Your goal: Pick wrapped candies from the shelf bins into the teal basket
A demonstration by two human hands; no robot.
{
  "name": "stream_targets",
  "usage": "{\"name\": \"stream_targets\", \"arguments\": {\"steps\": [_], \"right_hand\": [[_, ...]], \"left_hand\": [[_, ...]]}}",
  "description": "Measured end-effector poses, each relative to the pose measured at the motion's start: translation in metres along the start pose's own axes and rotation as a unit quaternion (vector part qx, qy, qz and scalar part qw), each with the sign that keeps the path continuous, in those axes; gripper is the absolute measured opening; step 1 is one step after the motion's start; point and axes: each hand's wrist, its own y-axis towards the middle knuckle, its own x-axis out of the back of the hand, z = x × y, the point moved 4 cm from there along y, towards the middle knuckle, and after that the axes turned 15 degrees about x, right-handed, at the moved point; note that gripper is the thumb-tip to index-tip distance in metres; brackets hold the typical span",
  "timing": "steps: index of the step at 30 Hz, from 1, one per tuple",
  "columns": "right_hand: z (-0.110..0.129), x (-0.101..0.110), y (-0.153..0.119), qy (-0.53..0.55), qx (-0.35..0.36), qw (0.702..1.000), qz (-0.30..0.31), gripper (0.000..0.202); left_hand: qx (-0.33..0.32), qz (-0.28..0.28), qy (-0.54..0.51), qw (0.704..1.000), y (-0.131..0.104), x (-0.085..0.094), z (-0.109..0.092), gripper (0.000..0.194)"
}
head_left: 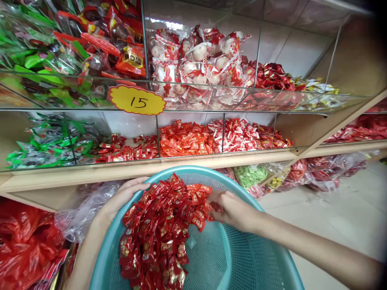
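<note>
A teal basket (254, 241) stands nearest in the head view, just before a shelf (99, 172); the left hand (128, 193) holds its rim at the far left. Dark red candies (163, 233) heap along its left side, the heap's long axis running toward the far rim. Right of them, bright red candies (198, 219) lie immediately left of the right hand (231, 209), the nearer one; its fingertips are hidden, so I cannot tell how its grip stands.

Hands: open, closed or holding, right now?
Left hand: fingers touch the rim of the basket; grip cannot be told.
Right hand: inside basket, fingers at red candies; whether it grips any cannot be told.
</note>
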Motion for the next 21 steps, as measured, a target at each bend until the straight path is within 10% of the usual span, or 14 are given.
{"name": "stream_targets", "arguments": {"steps": [15,21], "right_hand": [[0.002,-0.06,0.021,-0.217,-0.02,0.971,0.096,0.02],[0.013,-0.021,0.029,-0.202,-0.033,0.977,0.062,0.018]], "left_hand": [[-0.014,-0.007,-0.003,1.0,-0.001,-0.001,0.0,0.036],[-0.019,-0.023,-0.024,0.999,-0.002,0.0,0.0,0.031]]}}
